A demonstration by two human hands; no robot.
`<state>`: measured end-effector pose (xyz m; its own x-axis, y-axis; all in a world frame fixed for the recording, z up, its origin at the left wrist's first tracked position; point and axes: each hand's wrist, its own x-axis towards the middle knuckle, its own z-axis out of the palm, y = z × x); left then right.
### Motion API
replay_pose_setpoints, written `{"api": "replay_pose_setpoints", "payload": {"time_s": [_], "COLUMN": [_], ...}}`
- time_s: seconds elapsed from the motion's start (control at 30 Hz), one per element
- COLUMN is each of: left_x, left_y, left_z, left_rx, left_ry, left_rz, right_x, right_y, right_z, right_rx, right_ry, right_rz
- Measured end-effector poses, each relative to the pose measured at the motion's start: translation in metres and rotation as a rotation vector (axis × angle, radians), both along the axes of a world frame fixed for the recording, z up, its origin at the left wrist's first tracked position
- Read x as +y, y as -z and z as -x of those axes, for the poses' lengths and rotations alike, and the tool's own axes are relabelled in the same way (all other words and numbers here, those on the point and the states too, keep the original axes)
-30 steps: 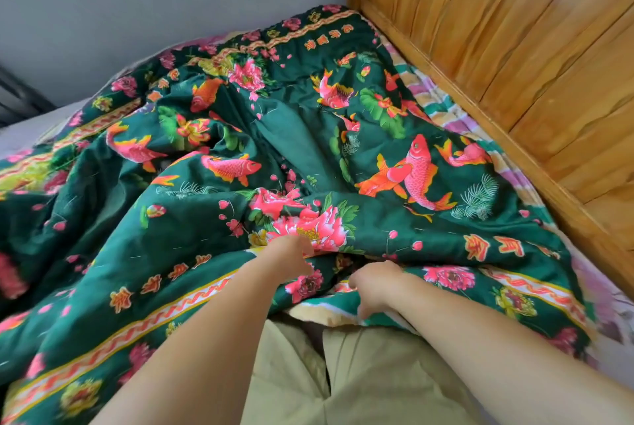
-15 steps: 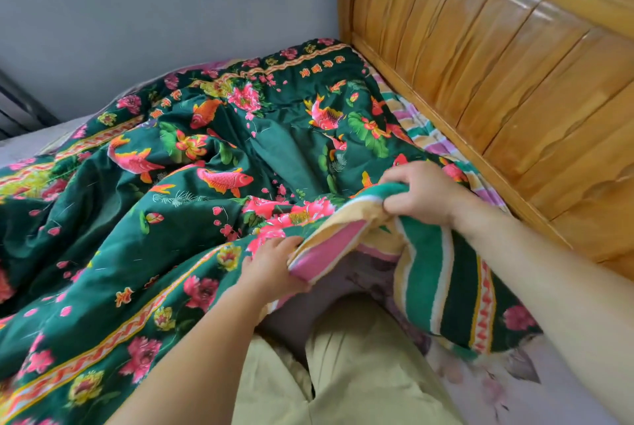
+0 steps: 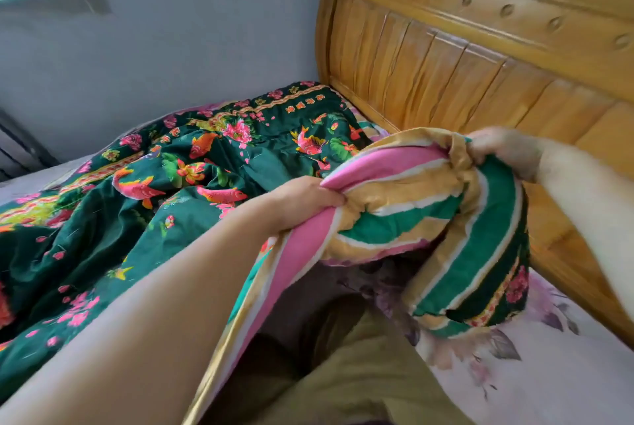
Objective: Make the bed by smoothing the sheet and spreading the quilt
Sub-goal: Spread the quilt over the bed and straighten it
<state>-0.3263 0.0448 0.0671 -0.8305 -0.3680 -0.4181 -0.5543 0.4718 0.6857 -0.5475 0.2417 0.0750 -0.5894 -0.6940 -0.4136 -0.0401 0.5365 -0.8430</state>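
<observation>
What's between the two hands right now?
In the head view, a bunched fold of the green floral quilt, striped underside up, spans from the left hand to the right hand; both grip it.

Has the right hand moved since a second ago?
Yes. The right hand, gripping the quilt edge, has risen off the bed and swung right, toward the wooden headboard.

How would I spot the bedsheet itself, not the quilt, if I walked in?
Start at the wooden headboard on the right. At its foot, below the quilt corner lifted by both hands, lies the sheet. It is pale with soft purple flowers, unlike the quilt's dark green with fish and its striped underside.
</observation>
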Motion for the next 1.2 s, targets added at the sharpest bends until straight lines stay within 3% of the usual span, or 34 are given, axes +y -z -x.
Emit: {"api": "replay_pose_setpoints", "payload": {"time_s": [0.2,0.33,0.4,0.47,0.57,0.63,0.7,0.87,1.03,1.2], "left_x": [0.029,0.019,0.005,-0.015,-0.046,-0.059,-0.069,-0.090,-0.107,-0.103], "left_y": [0.047,0.080,0.091,0.109,0.143,0.164,0.185,0.254,0.330,0.370], "left_z": [-0.011,0.000,0.015,0.039,0.083,0.110,0.133,0.184,0.223,0.251], "left_rx": [-0.345,-0.531,-0.479,-0.361,-0.244,-0.245,-0.269,-0.398,-0.615,-0.761], "left_ry": [0.099,0.399,0.357,0.269,0.216,0.239,0.298,0.471,0.472,0.359], "left_rz": [-0.338,-0.310,-0.316,-0.259,-0.184,-0.147,-0.102,0.182,0.290,0.299], "right_x": [0.050,0.047,0.033,0.014,-0.019,-0.038,-0.053,-0.080,-0.107,-0.123], "right_y": [0.042,0.080,0.086,0.092,0.112,0.127,0.150,0.242,0.330,0.363], "right_z": [-0.024,-0.040,-0.042,-0.034,-0.005,0.015,0.030,0.065,0.076,0.070], "right_rx": [-0.230,-0.229,-0.238,-0.230,-0.070,0.071,0.168,0.145,-0.029,-0.004], "right_ry": [-0.037,-0.257,-0.427,-0.420,-0.229,-0.220,-0.247,-0.140,-0.128,-0.120], "right_rz": [-0.385,-0.628,-0.714,-0.696,-0.604,-0.696,-0.852,-0.946,-1.060,-1.199]}}
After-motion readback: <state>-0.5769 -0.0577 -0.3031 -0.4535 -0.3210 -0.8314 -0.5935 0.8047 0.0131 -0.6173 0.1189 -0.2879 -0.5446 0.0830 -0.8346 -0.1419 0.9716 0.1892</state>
